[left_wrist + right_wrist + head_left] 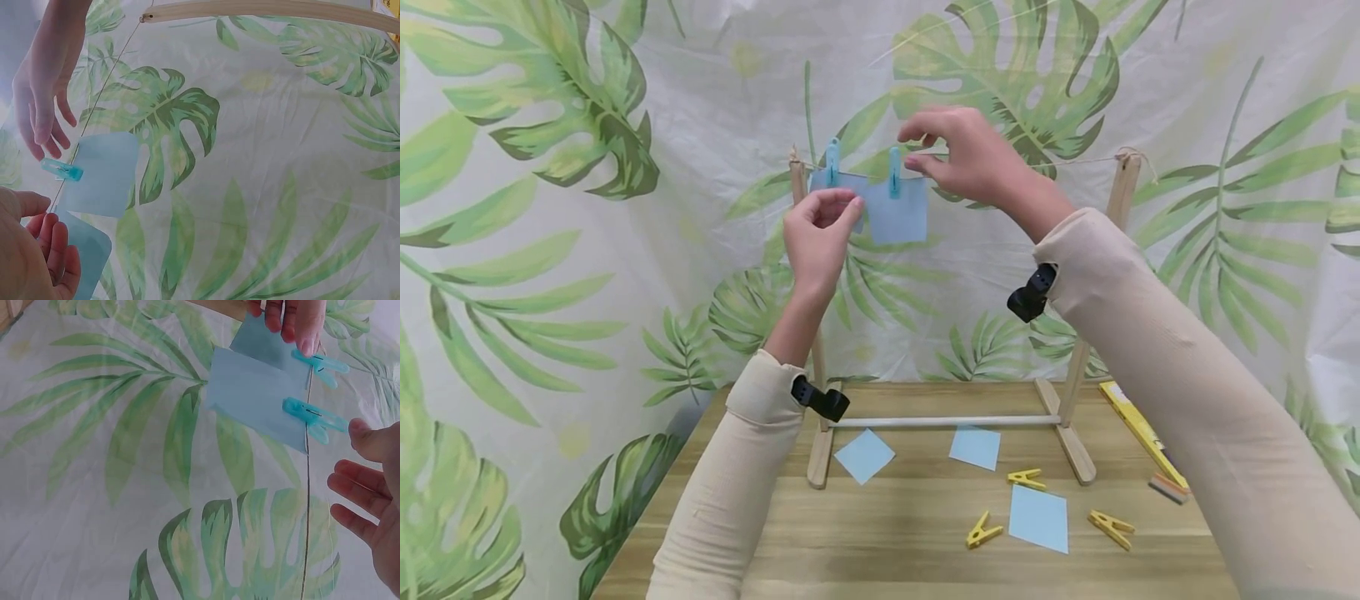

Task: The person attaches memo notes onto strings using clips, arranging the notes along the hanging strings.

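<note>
Hanging, blue paper (898, 221) looks plain; a yellow box (1138, 429) bears blurred markings (1170, 469).

Two paper squares (898, 218) hang side by side from the rack's (1123, 187) string (307, 519), your left hand (820, 242) before the left one, your right hand (973, 158) just beside the right one's clip (895, 173); below, three loose squares (865, 456) and three clothespins (984, 532) lie on the table (880, 550).

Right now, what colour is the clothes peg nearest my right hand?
The clothes peg is turquoise blue; it shows best in the right wrist view.
</note>
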### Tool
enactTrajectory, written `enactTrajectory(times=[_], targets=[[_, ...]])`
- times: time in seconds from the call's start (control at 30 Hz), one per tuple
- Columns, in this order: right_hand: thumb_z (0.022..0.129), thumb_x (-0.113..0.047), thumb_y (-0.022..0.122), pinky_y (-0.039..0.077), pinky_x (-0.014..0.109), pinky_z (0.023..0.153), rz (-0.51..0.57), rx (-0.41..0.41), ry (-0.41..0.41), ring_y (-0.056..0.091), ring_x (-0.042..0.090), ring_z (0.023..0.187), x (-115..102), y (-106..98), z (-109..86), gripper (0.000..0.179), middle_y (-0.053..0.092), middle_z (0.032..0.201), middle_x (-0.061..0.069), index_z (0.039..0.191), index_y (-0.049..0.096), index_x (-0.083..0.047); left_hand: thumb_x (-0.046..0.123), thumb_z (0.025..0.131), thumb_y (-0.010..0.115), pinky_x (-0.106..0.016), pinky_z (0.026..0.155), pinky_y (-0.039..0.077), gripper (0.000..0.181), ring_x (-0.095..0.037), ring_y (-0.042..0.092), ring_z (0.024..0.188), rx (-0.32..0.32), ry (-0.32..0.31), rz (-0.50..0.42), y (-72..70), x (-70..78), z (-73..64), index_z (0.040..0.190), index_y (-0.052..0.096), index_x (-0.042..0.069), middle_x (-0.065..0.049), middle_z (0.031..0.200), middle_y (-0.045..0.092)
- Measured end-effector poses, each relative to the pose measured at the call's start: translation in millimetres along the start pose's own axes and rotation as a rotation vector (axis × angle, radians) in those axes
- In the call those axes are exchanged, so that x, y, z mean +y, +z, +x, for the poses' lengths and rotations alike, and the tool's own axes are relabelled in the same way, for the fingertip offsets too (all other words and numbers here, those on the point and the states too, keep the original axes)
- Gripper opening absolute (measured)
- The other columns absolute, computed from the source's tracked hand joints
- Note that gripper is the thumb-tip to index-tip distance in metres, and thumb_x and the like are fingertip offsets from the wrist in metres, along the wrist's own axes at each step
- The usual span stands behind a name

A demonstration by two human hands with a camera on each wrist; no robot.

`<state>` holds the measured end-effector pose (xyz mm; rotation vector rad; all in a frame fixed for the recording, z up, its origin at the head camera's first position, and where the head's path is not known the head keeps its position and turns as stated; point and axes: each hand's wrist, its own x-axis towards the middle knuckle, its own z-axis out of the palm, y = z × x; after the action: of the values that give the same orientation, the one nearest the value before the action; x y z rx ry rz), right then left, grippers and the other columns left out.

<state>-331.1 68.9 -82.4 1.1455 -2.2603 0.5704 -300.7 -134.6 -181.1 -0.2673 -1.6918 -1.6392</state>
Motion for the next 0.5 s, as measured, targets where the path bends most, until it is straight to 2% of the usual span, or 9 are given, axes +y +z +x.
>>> enactTrajectory(times=[0.23, 0.5], targets=[[0.099, -0.016, 0.068, 0.048, 0.046, 0.102, -0.027, 0.052, -0.001, 0.062, 0.032, 0.116, 8, -9, -30.6, 0.028, 0.068, 0.129, 0.013, 0.124, 0.069, -0.005, 0.013, 0.092, 0.076, -0.019, 0.065, 0.045, 0.02, -0.007, 0.06, 0.071, -0.024, -0.025, 0.018, -5.8, -11.0, -19.1, 0.106, 0.074, -0.002, 0.01, 0.078, 0.066], [0.096, -0.012, 0.072, 0.052, 0.047, 0.093, -0.029, 0.094, -0.07, 0.064, 0.031, 0.106, 25, -3, -77.8, 0.026, 0.07, 0.119, 0.015, 0.121, 0.071, -0.003, 0.012, 0.093, 0.074, -0.017, 0.062, 0.044, 0.018, -0.008, 0.058, 0.07, -0.106, -0.075, 0.054, -8.4, -38.1, -50.1, 0.104, 0.075, -0.001, 0.007, 0.077, 0.064]])
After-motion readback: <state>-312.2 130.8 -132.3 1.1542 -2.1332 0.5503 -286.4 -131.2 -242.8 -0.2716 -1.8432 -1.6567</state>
